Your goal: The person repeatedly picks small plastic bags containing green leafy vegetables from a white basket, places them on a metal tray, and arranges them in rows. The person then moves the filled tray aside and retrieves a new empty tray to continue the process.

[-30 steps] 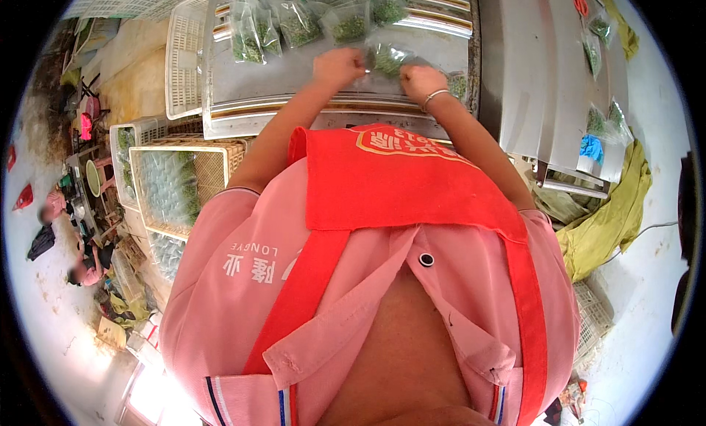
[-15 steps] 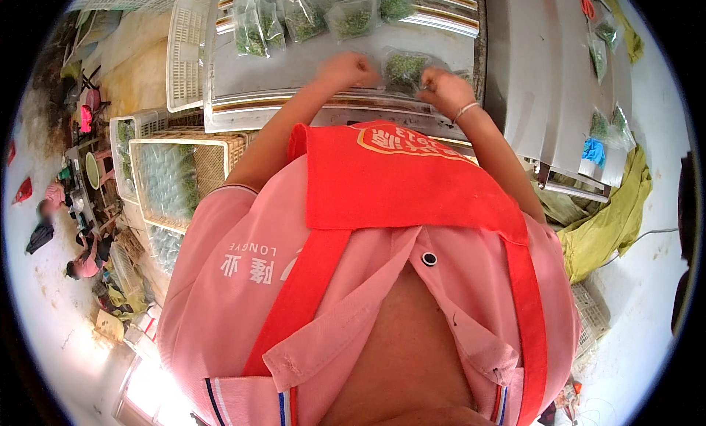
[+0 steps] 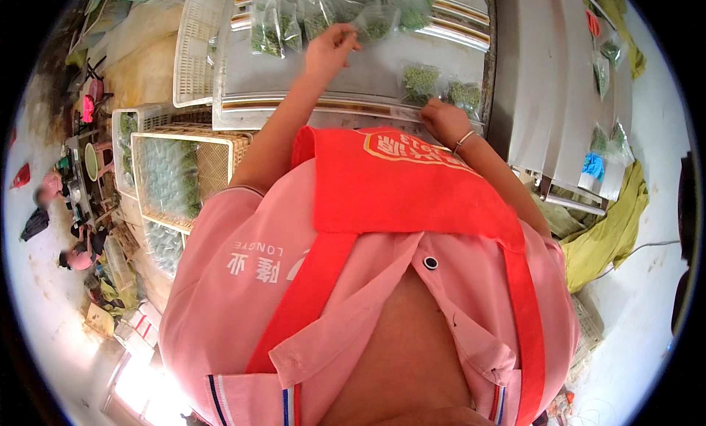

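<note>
My left hand [image 3: 332, 51] is at the near side of a cluster of clear plastic bags of chopped greens. Its fingertips pinch the edge of one bag [image 3: 376, 23] in that cluster. Closer to me on the right, my right hand [image 3: 446, 122] is curled by the metal strip along the bench's near edge. Just beyond it lie two more filled bags, a left one [image 3: 421, 83] and a right one [image 3: 465, 97]. Whether those curled fingers hold a bag's edge is hidden.
The grey metal bench [image 3: 294, 77] has strips along its near and far sides. White crates [image 3: 197, 47] and a cream basket of bags [image 3: 239, 150] stand left. On the right, a steel surface [image 3: 540, 73] carries bags, red-handled scissors [image 3: 593, 23] and a blue item [image 3: 593, 166].
My left hand has moved away from me to the bag cluster. My right hand has come slightly nearer to me, uncovering the right bag. The bag between my hands now lies beyond my right hand.
</note>
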`<state>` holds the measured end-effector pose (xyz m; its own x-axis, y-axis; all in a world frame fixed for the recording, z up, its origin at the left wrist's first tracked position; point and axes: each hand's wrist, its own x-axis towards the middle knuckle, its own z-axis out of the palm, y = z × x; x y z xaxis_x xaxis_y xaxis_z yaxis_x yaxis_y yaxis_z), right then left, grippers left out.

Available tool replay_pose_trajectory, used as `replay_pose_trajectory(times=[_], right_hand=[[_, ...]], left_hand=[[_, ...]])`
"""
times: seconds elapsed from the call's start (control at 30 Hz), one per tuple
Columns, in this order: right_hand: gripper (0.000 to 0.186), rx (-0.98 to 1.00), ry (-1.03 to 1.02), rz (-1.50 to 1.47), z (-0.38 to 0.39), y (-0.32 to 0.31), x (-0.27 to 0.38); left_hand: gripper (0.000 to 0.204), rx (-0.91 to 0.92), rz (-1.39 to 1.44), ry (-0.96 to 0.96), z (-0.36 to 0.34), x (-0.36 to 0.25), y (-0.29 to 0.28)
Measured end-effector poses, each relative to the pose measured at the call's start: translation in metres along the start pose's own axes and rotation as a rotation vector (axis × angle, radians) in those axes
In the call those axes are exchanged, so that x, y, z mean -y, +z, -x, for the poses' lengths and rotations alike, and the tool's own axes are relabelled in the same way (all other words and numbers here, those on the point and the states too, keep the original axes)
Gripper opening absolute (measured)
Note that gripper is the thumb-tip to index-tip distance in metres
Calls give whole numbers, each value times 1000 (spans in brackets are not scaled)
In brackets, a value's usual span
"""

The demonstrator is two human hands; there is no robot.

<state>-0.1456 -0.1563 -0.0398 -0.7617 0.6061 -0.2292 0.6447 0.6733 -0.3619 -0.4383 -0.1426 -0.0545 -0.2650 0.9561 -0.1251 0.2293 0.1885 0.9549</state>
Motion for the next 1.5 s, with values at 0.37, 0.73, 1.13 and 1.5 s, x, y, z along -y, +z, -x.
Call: replay_pose_trajectory(times=[0.37, 0.73, 1.13, 1.5], right_hand=[[24, 325, 706, -1959, -101, -17, 19], [13, 411, 358, -1661, -98, -24, 15], [24, 95, 242, 144, -113, 3, 60], [26, 101, 118, -43, -79, -21, 65]], left_hand=[[24, 226, 162, -83, 51, 7, -28], [21, 457, 489, -533, 42, 22, -45], [23, 416, -900, 33, 4, 22, -44], [30, 927, -539, -181, -2, 40, -33]])
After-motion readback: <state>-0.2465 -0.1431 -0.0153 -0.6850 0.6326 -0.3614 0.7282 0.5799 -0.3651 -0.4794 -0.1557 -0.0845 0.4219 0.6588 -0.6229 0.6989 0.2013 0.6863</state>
